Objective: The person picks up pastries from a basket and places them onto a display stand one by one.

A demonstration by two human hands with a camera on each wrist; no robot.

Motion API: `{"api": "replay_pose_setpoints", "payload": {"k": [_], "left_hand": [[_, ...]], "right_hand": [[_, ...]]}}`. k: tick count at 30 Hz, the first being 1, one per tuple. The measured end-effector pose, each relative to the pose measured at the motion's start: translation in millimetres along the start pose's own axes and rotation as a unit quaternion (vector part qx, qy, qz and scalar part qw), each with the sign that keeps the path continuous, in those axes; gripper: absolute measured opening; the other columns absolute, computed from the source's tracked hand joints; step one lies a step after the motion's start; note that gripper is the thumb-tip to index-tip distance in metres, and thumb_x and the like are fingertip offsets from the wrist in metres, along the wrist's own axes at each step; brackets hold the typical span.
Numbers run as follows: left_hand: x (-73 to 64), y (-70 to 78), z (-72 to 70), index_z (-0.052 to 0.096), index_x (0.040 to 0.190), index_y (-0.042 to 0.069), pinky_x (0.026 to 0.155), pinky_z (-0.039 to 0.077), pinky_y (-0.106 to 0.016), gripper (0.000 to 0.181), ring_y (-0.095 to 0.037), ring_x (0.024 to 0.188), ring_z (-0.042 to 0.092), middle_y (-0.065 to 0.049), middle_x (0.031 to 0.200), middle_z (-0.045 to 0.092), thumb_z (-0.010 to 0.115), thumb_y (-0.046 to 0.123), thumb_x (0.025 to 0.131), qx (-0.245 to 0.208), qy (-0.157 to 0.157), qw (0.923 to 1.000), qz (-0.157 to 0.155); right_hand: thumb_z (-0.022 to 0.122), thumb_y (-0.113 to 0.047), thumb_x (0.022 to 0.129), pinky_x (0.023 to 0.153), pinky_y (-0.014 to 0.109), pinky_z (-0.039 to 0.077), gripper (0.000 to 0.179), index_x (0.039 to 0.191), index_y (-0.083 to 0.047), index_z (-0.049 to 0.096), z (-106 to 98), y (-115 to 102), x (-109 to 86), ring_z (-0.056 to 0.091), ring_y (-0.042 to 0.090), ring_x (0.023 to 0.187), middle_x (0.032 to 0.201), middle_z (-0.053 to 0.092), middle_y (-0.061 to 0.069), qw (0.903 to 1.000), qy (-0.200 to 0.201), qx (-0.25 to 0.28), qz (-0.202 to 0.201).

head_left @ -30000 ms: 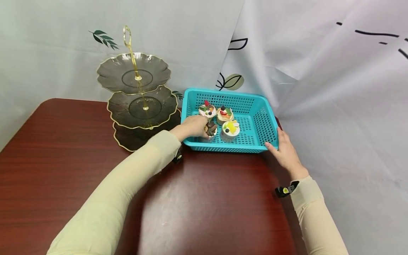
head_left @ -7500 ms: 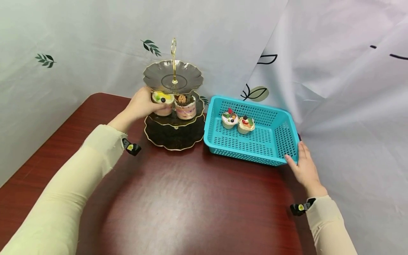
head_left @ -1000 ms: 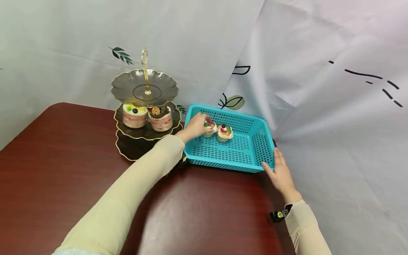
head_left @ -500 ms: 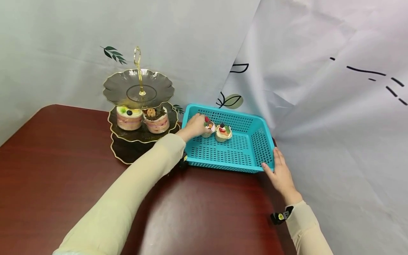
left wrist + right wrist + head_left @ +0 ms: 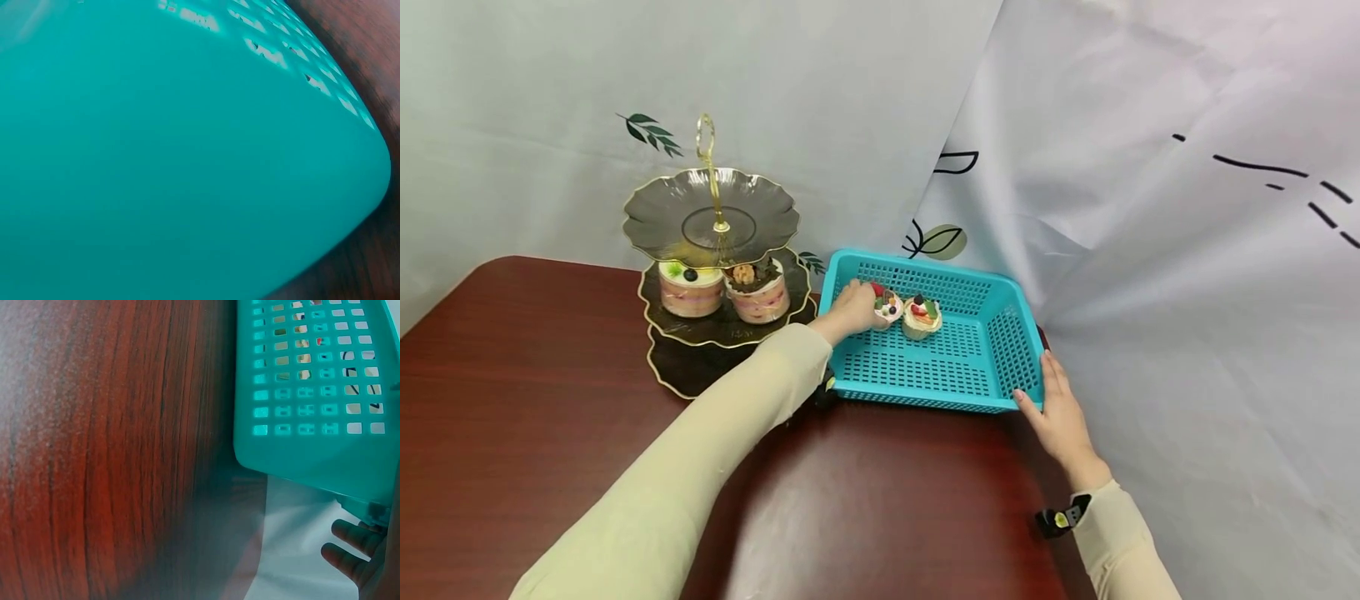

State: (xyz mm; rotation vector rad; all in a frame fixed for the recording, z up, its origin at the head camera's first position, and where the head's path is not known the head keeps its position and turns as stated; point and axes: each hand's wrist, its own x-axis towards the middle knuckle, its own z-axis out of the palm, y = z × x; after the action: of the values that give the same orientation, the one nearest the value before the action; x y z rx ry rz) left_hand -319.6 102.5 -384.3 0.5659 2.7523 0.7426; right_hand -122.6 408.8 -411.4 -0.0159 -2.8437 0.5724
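In the head view a turquoise plastic basket [image 5: 917, 396] stands on the table. My left hand [image 5: 850, 312] reaches over its left end, fingers and thumb around a cupcake [image 5: 889, 310] topped with white cream and berries. Beside it sits a second cupcake [image 5: 921, 318] with strawberry and a dark berry. My right hand [image 5: 1060, 421] rests at the basket's front right corner, fingers straight along the outside, thumb at the rim. The right wrist view shows the right hand's outstretched fingers [image 5: 347, 550] near the basket wall [image 5: 300, 450]. The left wrist view is filled by the basket wall [image 5: 187, 156].
A three-tier stand [image 5: 711, 217] with gold scalloped edges stands left of the basket. Its middle tier holds a fruit-topped cake [image 5: 691, 293] and a walnut-topped cake [image 5: 758, 293]. A white curtain [image 5: 850, 125] hangs behind the reddish-brown table [image 5: 880, 492].
Over thirty seconds, two layered cakes have gone from the basket to the stand's middle tier. In the last second the left hand stays at the berry cupcake; the view has shifted slightly.
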Motion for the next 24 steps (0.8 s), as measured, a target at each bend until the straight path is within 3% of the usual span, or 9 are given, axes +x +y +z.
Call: {"api": "replay_pose_setpoints", "payload": {"k": [2, 6, 11, 17, 20, 24], "left_hand": [[0.5, 1.4, -0.2, 0.057, 0.12, -0.006, 0.099, 0.045, -0.043, 0.055, -0.034, 0.118, 0.05, -0.024, 0.133, 0.047, 0.072, 0.034, 0.085, 0.0, 0.004, 0.9999, -0.012], [1.4, 2.4, 0.0, 0.021, 0.15, -0.002, 0.108, 0.039, -0.045, 0.092, -0.037, 0.133, 0.041, -0.026, 0.146, 0.036, 0.073, 0.034, 0.085, -0.015, 0.001, 0.9995, -0.027], [0.7, 0.4, 1.1, 0.024, 0.151, 0.003, 0.106, 0.04, -0.047, 0.087, -0.038, 0.135, 0.038, -0.025, 0.148, 0.033, 0.073, 0.032, 0.085, -0.012, -0.018, 0.9995, -0.021], [1.3, 0.4, -0.2, 0.028, 0.148, 0.001, 0.102, 0.044, -0.046, 0.083, -0.036, 0.127, 0.047, -0.022, 0.141, 0.044, 0.073, 0.032, 0.085, 0.001, -0.014, 0.9998, -0.014], [1.4, 1.3, -0.6, 0.023, 0.15, -0.001, 0.099, 0.047, -0.044, 0.083, -0.033, 0.123, 0.052, -0.02, 0.14, 0.048, 0.068, 0.032, 0.089, 0.008, -0.018, 0.9996, -0.018], [0.8, 2.1, 0.1, 0.014, 0.152, -0.001, 0.1, 0.047, -0.042, 0.085, -0.032, 0.127, 0.051, -0.019, 0.146, 0.044, 0.064, 0.032, 0.092, 0.012, -0.028, 0.9992, -0.025]], "right_hand": [[0.054, -0.032, 0.096, 0.102, 0.064, 0.035, 0.075, 0.151, 0.004, 0.018, 0.0, 0.4, 0.6, 0.032, 0.046, 0.135, 0.155, 0.02, 0.026, 1.0, 0.003, 0.0, -0.002], [0.054, -0.032, 0.096, 0.1, 0.065, 0.036, 0.075, 0.151, 0.004, 0.018, -0.2, 0.6, 1.1, 0.034, 0.046, 0.133, 0.155, 0.021, 0.027, 1.0, 0.005, -0.001, -0.003], [0.054, -0.032, 0.096, 0.1, 0.065, 0.036, 0.075, 0.151, 0.004, 0.018, 0.0, 0.4, 1.2, 0.033, 0.046, 0.133, 0.155, 0.021, 0.027, 1.0, 0.003, 0.001, -0.002], [0.054, -0.031, 0.096, 0.099, 0.065, 0.037, 0.075, 0.151, 0.004, 0.017, -0.8, -0.5, 1.8, 0.034, 0.047, 0.132, 0.155, 0.021, 0.027, 1.0, 0.005, 0.002, -0.002], [0.054, -0.032, 0.096, 0.098, 0.065, 0.037, 0.075, 0.151, 0.004, 0.017, -0.7, -0.9, 1.6, 0.034, 0.047, 0.132, 0.155, 0.021, 0.027, 1.0, 0.005, 0.002, -0.002], [0.053, -0.031, 0.096, 0.098, 0.065, 0.036, 0.074, 0.151, 0.004, 0.018, 0.1, -0.5, 0.5, 0.033, 0.047, 0.133, 0.155, 0.021, 0.027, 1.0, 0.004, 0.002, 0.0]]}}
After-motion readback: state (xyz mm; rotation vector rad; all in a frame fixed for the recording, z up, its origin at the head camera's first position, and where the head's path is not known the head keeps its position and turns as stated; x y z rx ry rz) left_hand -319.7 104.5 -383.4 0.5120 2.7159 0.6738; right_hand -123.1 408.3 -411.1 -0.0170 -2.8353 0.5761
